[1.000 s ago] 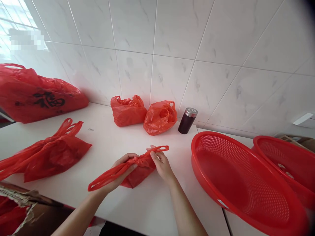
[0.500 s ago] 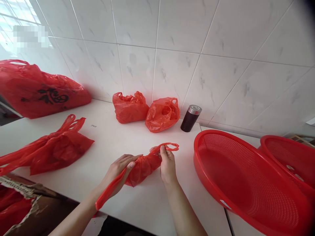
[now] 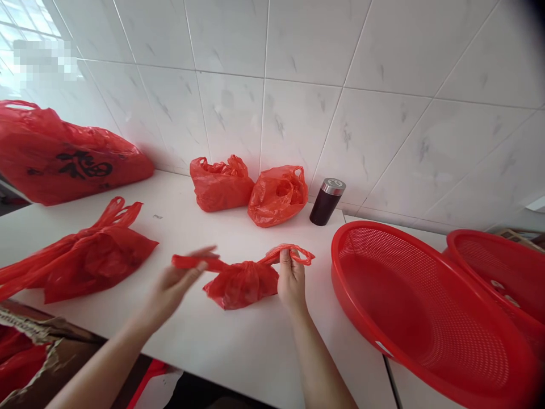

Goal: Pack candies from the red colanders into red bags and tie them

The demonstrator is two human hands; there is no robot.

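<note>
In the middle of the table sits a small filled red plastic bag [image 3: 244, 286], its neck gathered and its two handles drawn out sideways. My right hand [image 3: 292, 281] pinches the right handle, whose loop sticks out past the fingers. My left hand [image 3: 172, 287], smeared by motion, has the left handle between thumb and fingers, with the end hanging out on the left. What the bag contains is hidden by the red film. Farther left lies another red bag [image 3: 100, 255], knotted, with its long handles trailing to the table's left edge.
Two filled red bags [image 3: 221, 184] stand near the tiled wall, beside a dark tumbler [image 3: 327, 203] with a silver lid. Large red perforated baskets [image 3: 383, 295] take up the right. A big red bag with black lettering [image 3: 80, 162] is back left; a torn cardboard box [image 3: 63, 363] is front left.
My left hand has moved left and up off the bag's neck, drawing the left handle out sideways. My right hand keeps its pinch on the right handle. The view has shifted slightly.
</note>
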